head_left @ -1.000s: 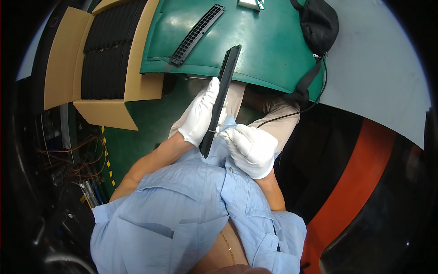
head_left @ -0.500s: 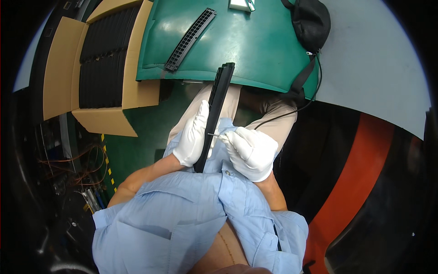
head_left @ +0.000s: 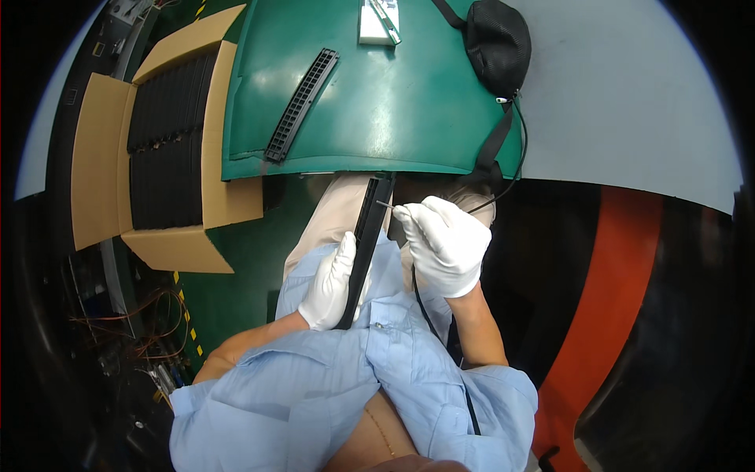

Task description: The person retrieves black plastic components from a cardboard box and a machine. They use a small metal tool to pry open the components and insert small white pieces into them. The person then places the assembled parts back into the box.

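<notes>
My left hand [head_left: 331, 288], in a white glove, is closed around the near half of a long black plastic strip [head_left: 364, 253]. The strip points away from me over my lap, its far end close to the table edge. In my gloved right hand [head_left: 449, 242] a thin metal pin-like tool [head_left: 384, 204] is pinched between thumb and fingers. Its tip meets or nearly meets the strip's right side near the far end; I cannot tell whether they touch. The rest of the tool is hidden in the glove.
On the green table mat [head_left: 425, 118] lies a slotted black strip [head_left: 302, 105]. Farther back is a white block [head_left: 378, 22] with a green-and-silver tool on it. A black mesh pouch [head_left: 498, 49] with a strap and cable lies right. An open carton [head_left: 102, 157] of black strips stands left.
My right hand has moved the tool from the strip's middle toward its far end. The table and carton appear lower in the picture, as the view has shifted.
</notes>
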Tool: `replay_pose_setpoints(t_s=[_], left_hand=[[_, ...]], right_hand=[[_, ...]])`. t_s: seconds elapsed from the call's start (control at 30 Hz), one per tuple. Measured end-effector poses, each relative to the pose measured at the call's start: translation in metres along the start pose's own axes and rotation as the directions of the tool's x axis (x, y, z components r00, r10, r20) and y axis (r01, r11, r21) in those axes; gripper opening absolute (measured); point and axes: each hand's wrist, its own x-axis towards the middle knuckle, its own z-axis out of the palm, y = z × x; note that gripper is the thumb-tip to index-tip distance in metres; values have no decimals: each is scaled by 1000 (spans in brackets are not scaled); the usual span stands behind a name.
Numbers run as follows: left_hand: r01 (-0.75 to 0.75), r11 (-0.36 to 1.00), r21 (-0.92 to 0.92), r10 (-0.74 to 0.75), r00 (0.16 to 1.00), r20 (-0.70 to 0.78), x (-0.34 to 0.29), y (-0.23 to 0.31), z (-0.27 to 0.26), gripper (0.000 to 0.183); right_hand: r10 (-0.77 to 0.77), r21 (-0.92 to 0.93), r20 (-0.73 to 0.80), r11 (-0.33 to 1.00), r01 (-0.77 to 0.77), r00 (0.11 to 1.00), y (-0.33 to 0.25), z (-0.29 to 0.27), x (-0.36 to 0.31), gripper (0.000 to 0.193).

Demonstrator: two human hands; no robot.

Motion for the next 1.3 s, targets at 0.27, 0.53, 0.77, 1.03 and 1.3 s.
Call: replay_pose_setpoints(t_s=[0.27,0.53,0.77,1.03,1.3], left_hand=[[-48,999,16,49,997,-63,3,3,9,63],[-59,998,35,60,997,-43,6,5,6,62],[-371,812,452,366,925,101,52,24,-18,58],[-533,790,303,591,795,-140,52,42,10,79],[-550,759,347,602,796,-54,52,27,9,76]], right_hand=[[13,-54,-57,998,-16,998,13,4,14,13],[184,198,-100,967,-162,978,20,10,14,17],[428,525,533,509,-682,730,9,16,28,47],[402,295,467,769,-567,788,-18,-7,10,36],[-222,-7,315,972,236,923,4,-11,10,13]])
